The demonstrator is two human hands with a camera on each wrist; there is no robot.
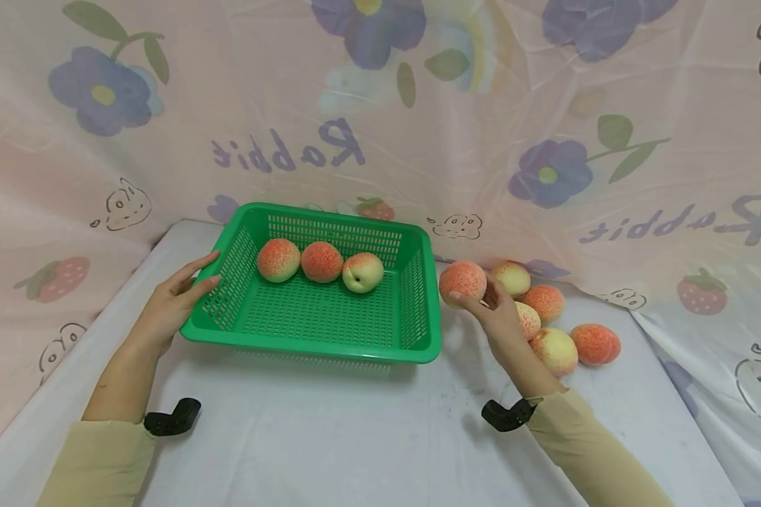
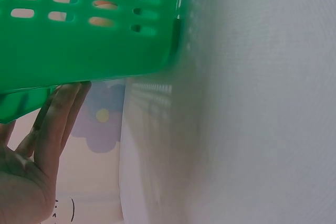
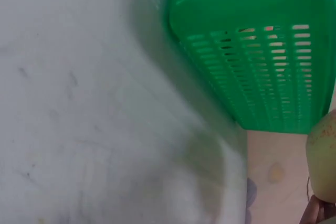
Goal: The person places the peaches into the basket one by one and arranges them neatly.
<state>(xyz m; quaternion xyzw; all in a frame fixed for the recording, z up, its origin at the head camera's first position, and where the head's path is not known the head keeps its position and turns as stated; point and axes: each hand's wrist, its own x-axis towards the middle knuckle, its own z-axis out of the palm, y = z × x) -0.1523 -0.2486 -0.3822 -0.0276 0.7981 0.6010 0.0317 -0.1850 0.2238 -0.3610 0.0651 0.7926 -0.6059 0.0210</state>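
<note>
— Grip?
— My right hand (image 1: 497, 318) grasps a peach (image 1: 461, 280) just right of the basket (image 1: 311, 345); my left hand (image 1: 170, 304), fingers straight, touches its left rim (image 1: 231, 229)
— Views, axis?
— Right wrist shows my peach's pale side, head its red; basket runs left-right
— Obstacles?
— Its right wall (image 1: 415, 296) parts mine from three peaches inside (image 1: 322, 263); five more peaches (image 1: 554, 352) lie right

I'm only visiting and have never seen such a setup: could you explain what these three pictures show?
No machine here, just a person working barehanded. The widest picture is taken from the person's head, looking forward and down; the other two come from the left and right wrists. On the white-covered surface sits a green basket with three peaches inside. The left hand touches the basket's left edge; the right hand holds another peach beside its right edge. More peaches lie farther right.
</note>
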